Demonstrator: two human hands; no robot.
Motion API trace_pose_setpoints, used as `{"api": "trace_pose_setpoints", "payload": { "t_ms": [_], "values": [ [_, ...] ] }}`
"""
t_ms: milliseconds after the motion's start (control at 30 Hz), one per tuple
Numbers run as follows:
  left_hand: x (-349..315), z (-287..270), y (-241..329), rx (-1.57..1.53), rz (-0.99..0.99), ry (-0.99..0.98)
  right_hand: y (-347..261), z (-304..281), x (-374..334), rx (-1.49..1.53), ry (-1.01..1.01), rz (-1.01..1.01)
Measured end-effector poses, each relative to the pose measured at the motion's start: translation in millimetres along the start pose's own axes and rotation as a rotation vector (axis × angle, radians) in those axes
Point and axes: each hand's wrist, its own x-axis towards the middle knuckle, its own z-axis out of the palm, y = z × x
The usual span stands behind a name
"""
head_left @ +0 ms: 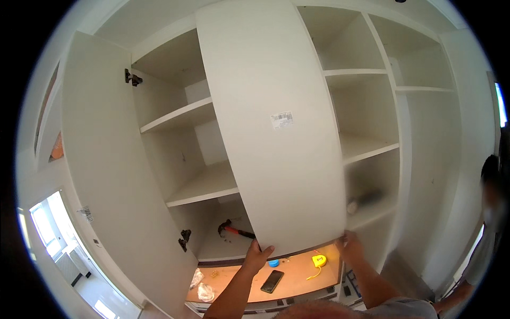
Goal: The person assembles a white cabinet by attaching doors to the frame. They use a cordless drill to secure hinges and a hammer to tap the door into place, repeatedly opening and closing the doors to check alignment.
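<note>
A tall white cabinet door panel [273, 175] with a printed label stands upright against the front of a white cabinet. My left hand [257, 258] grips its lower left corner, thumb on the front face and fingers hidden behind the edge. At the lower right corner my right hand [350, 248] is closed on the panel's edge. Behind the left hand, a claw hammer [232, 229] with a red and black handle lies on the bottom shelf. Below the panel, a black phone [272, 282] and a yellow tape measure [319, 261] rest on a wooden surface.
On the left, another cabinet door [114, 175] hangs swung out, with dark hinges [184, 240] showing. Crumpled plastic bags [205, 292] and a blue round object [273, 263] sit on the wooden surface [244, 284]. A person [486, 234] stands at the far right.
</note>
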Motion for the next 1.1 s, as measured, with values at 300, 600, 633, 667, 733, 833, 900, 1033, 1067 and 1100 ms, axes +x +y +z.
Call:
{"api": "trace_pose_setpoints", "payload": {
  "t_ms": [300,600,633,667,733,833,900,1033,1067,1100],
  "values": [
    [-136.8,16.7,69.1,0.667,0.342,-0.349,-58.6,-66.4,-47.2,0.182,-0.039,-0.461],
    [-111.4,28.1,48.5,0.398,0.662,-0.323,-49.9,-202.2,-115.2,1.336,-0.018,-0.089],
    [-109.8,22.1,47.0,0.409,0.586,-0.302,-45.6,-215.5,-118.6,1.269,-0.02,-0.102],
    [-100.2,17.7,43.8,0.438,0.588,-0.256,-53.0,-220.9,-116.3,1.084,0.002,-0.118],
    [-73.5,5.5,35.7,0.454,0.528,-0.161,-62.5,-224.1,-116.3,0.719,0.123,-0.035],
    [-40.1,5.0,33.0,0.453,0.403,-0.117,-67.1,-220.2,-129.3,0.28,0.237,0.065],
    [-18.5,1.9,19.3,0.467,0.522,-0.057,-68.8,-213.0,-124.5,0.14,0.251,0.022],
    [5.5,2.3,22.5,0.589,0.472,0.031,-72.5,-214.5,-123.8,0.053,0.26,0.281],
    [11.1,6.0,24.9,0.595,0.461,0.068,-70.0,-214.8,-126.2,0.062,0.251,0.341],
    [15.3,7.8,26.7,0.602,0.449,0.105,-68.2,-215.8,-128.9,0.069,0.24,0.401]
  ]
}}
